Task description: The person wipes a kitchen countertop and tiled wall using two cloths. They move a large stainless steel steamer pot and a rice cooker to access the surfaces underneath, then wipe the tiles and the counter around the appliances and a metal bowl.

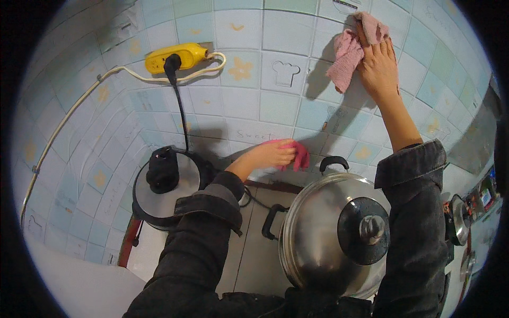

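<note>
High on the tile-patterned wall [284, 30], my right hand [377, 65] presses a pale pink cloth [345, 59] against the surface. The cloth is bunched, with one end hanging to the left of the hand. Lower down, my left hand [270, 155] grips a brighter pink cloth [301, 156] close to the base of the wall. This hand sits between a rice cooker [187, 171] on the left and a lidded stainless steel pot [314, 230] on the right. Part of the pot is hidden behind my right sleeve.
A yellow power strip [191, 55] is fixed to the wall, with a black plug [172, 63] in it. A white cable [71, 113] runs along the left wall. Black handles [272, 222] stick out from the pot. Metal pans [459, 220] stand at the far right.
</note>
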Motion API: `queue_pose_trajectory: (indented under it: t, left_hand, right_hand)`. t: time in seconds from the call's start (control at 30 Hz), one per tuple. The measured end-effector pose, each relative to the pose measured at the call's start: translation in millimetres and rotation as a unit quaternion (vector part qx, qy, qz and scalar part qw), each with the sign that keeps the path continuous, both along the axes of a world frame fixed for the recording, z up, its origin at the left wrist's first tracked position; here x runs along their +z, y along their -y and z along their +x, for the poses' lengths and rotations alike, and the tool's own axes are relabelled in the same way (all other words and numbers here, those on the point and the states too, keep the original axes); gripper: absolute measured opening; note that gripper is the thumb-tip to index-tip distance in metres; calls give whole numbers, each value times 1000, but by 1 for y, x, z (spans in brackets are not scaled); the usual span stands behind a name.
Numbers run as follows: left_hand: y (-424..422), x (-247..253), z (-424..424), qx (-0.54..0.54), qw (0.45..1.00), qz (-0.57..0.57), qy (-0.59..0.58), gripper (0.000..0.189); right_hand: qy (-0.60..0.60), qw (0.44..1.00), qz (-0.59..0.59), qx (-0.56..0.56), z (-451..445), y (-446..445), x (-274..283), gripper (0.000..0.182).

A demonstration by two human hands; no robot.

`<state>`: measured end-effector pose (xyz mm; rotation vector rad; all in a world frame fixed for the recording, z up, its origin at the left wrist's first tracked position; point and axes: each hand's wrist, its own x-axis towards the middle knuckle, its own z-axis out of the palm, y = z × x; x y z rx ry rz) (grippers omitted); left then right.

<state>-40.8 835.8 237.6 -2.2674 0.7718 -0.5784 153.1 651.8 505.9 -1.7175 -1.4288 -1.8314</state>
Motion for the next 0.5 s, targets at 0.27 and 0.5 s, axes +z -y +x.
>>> queue_pose_trajectory:
  t: [0.27, 0.5]
  left_hand:
    - [-10, 90, -10, 0, 993, -33, 113, 32]
    - [-3, 218, -12, 168, 893, -145, 393, 62]
  right_hand:
    - [3, 1000, -15, -24, 7, -3, -3, 67]
    - [-60, 997, -36, -35, -11, 4, 4, 68]
